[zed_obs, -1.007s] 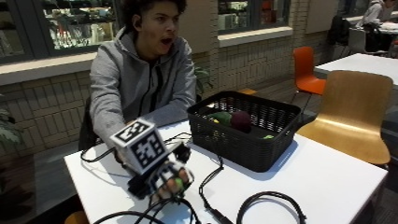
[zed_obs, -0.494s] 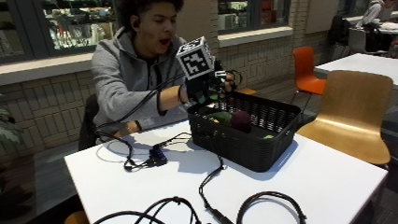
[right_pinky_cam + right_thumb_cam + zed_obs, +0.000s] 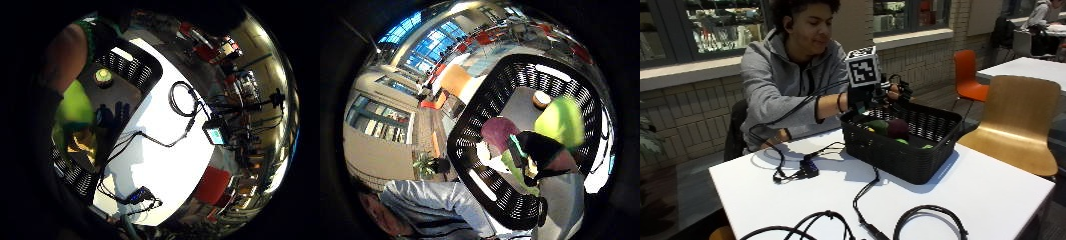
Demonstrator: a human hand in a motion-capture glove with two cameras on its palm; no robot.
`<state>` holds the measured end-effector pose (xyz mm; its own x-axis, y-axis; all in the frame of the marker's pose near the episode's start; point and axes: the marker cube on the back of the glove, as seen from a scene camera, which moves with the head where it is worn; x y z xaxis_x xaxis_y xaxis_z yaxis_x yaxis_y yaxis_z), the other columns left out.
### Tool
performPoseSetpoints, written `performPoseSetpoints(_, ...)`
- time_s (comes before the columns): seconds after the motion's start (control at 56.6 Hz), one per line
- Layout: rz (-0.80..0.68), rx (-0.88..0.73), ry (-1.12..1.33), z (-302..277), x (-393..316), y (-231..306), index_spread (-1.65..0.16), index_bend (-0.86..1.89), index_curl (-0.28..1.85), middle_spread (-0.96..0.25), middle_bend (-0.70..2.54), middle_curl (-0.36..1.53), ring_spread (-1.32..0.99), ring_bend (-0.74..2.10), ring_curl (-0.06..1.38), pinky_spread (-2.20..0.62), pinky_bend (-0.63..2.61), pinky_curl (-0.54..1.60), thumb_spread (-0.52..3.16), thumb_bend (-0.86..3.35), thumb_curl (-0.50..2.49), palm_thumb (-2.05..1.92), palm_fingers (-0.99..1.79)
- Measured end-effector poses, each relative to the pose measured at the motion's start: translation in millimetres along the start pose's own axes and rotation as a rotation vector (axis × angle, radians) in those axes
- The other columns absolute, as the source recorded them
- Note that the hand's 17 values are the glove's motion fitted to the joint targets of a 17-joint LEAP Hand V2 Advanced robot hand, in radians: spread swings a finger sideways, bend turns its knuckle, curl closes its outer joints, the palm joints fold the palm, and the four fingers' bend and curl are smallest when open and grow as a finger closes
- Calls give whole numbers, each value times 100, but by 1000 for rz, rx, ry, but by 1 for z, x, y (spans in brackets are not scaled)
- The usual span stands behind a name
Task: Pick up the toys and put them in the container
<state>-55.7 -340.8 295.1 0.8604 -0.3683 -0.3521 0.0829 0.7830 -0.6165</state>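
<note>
Black mesh basket sits under my right hand; its fingers look spread and empty, so the drop seems done, and I'd look for another toy.

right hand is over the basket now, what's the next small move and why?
Probably draw the gloved right hand up and away from the black basket. It hangs above the basket's rim, and the toys, a purple one and a green one among them, already lie inside. Whether it holds anything is unclear.
</note>
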Motion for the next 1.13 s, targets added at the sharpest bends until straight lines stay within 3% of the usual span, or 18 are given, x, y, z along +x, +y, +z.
performPoseSetpoints(0.106, 4, -7, -40, -4, 6, 8, -32, 11, 61, -9, 16, 71, -18, 45, 48, -9, 107, 51, 138, -1, 55, 34, -25)
performPoseSetpoints(0.283, 49, -31, -49, -11, 20, 33, -31, 13, 52, -2, 15, 61, -14, 38, 44, -3, 97, 45, 147, 0, 48, 33, -12)
performPoseSetpoints(0.494, 40, -71, 22, -20, 35, 116, -30, 17, 47, 2, 15, 53, -12, 34, 41, -1, 92, 41, 157, 3, 42, 34, -6)
performPoseSetpoints(0.759, 258, -109, 207, -32, 86, 252, -30, 25, 49, 3, 17, 46, -12, 29, 39, -1, 86, 38, 160, 6, 38, 36, 2)
performPoseSetpoints(0.936, 384, -109, 163, -29, 126, 323, -30, 29, 50, 2, 19, 45, -13, 26, 38, 0, 81, 36, 160, 7, 36, 35, 7)
performPoseSetpoints(1.13, 476, -63, 39, -14, 149, 362, -29, 32, 51, 2, 18, 44, -14, 23, 37, 0, 77, 35, 161, 10, 35, 36, 11)
